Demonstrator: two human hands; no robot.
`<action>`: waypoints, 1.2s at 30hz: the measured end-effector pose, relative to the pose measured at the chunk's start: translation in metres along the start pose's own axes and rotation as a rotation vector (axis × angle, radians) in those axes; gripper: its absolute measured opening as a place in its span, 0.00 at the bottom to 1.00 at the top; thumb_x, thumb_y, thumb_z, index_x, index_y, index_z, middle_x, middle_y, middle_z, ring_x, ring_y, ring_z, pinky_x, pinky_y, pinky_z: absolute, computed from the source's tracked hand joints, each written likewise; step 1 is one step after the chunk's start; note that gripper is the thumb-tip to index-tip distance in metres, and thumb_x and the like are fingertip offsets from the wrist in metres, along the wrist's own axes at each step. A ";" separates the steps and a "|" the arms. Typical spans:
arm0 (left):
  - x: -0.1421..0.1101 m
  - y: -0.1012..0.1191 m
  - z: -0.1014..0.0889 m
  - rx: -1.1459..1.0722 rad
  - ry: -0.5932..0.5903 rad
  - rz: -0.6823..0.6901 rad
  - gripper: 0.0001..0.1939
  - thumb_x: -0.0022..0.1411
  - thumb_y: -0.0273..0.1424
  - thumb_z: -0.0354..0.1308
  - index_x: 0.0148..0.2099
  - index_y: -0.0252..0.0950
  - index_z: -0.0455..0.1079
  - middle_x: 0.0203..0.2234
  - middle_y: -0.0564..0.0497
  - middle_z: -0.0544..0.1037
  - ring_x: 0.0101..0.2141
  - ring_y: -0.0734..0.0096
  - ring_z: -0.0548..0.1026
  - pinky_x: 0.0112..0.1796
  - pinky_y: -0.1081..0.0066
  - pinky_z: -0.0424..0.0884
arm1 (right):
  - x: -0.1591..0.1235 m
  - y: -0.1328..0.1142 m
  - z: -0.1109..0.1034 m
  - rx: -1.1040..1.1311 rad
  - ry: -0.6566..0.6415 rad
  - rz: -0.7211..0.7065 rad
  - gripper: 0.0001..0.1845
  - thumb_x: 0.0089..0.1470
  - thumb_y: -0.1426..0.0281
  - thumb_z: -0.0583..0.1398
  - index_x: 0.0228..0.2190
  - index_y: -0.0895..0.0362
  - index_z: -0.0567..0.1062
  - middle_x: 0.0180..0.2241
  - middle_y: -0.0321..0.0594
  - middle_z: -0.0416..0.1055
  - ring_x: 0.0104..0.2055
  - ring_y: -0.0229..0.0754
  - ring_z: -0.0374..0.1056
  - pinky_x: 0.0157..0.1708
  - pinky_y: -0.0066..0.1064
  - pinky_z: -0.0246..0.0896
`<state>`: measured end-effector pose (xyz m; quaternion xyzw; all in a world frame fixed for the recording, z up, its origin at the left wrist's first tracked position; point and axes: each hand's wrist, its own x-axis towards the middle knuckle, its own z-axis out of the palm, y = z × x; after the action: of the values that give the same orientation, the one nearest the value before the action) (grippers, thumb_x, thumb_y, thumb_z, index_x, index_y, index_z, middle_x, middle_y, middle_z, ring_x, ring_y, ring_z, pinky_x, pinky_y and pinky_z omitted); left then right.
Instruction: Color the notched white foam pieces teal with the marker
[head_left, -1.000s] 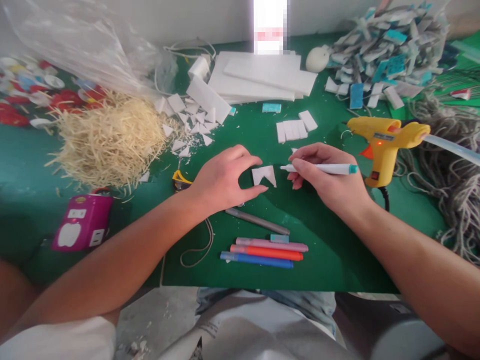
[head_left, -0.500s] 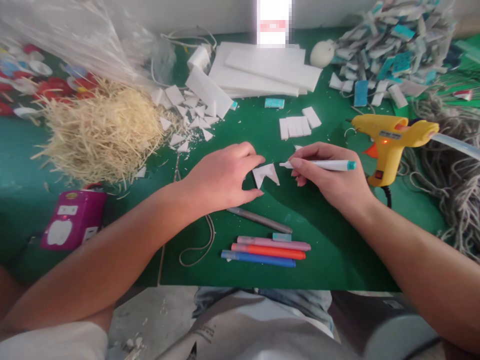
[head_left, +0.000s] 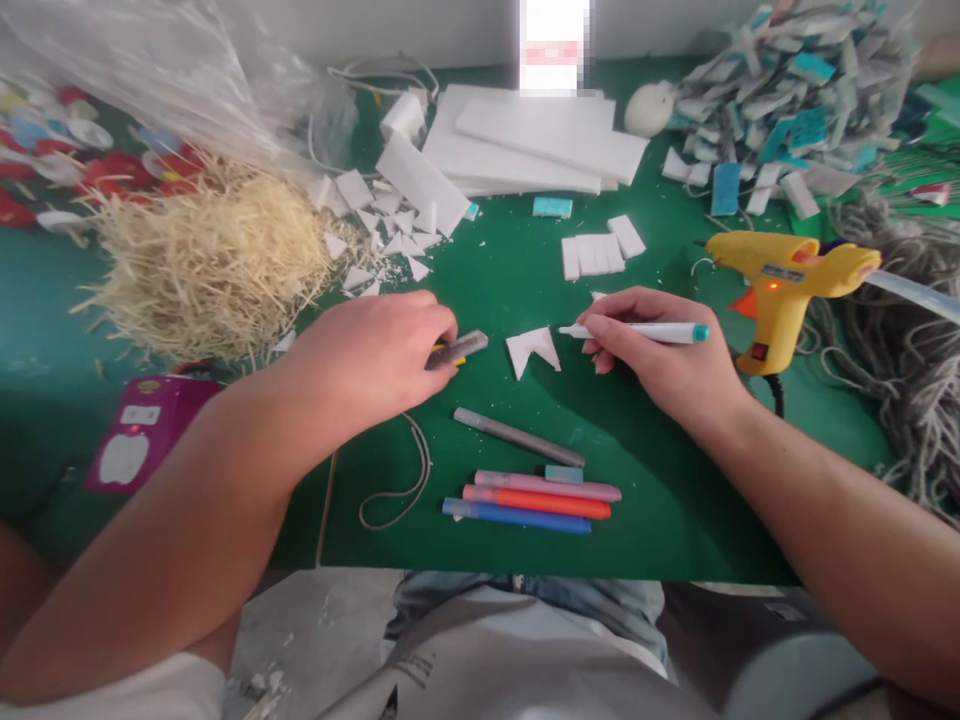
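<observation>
My left hand (head_left: 375,350) is closed around a grey and yellow tool (head_left: 463,349), which looks like a utility knife. Most of it is hidden by the fingers. Between my hands lies a white foam piece (head_left: 534,349) with a V-shaped notch, flat on the green table and touched by neither hand. My right hand (head_left: 645,340) grips a white marker with a teal end (head_left: 664,332) like a pen, its tip pointing left, just short of the notched piece.
Several coloured markers (head_left: 536,495) and a grey pen (head_left: 517,436) lie in front. A yellow glue gun (head_left: 787,280) with a lit lamp stands right. Straw (head_left: 210,260) is heaped left, above a purple power socket (head_left: 139,440). White foam sheets (head_left: 540,140) are stacked behind small white blocks (head_left: 592,254).
My left hand has moved left, off the notched foam piece, and now holds the grey and yellow tool. My right hand and marker have stayed almost still.
</observation>
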<state>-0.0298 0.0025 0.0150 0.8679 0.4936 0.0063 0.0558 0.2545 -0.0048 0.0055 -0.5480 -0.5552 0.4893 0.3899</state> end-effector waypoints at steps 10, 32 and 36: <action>0.013 0.048 0.025 -0.096 0.285 0.119 0.23 0.69 0.43 0.61 0.56 0.29 0.74 0.48 0.38 0.79 0.47 0.51 0.78 0.47 0.58 0.77 | -0.001 0.002 0.000 0.032 0.035 -0.028 0.11 0.50 0.69 0.73 0.23 0.53 0.77 0.20 0.33 0.75 0.18 0.35 0.67 0.20 0.30 0.66; 0.023 0.043 0.043 -0.255 0.290 0.168 0.15 0.70 0.37 0.57 0.48 0.32 0.77 0.39 0.42 0.78 0.40 0.58 0.77 0.40 0.61 0.75 | -0.001 0.000 0.001 -0.124 -0.007 -0.038 0.11 0.51 0.71 0.69 0.20 0.53 0.76 0.18 0.33 0.73 0.18 0.34 0.63 0.19 0.29 0.61; 0.022 0.043 0.043 -0.256 0.273 0.153 0.15 0.70 0.38 0.57 0.49 0.33 0.77 0.40 0.42 0.78 0.40 0.58 0.76 0.40 0.61 0.75 | -0.002 -0.001 0.001 -0.123 0.011 -0.031 0.10 0.52 0.70 0.70 0.22 0.52 0.77 0.19 0.33 0.75 0.19 0.36 0.65 0.19 0.30 0.61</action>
<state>0.0209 -0.0037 -0.0240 0.8799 0.4242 0.1908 0.0973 0.2533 -0.0065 0.0062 -0.5650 -0.5905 0.4451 0.3660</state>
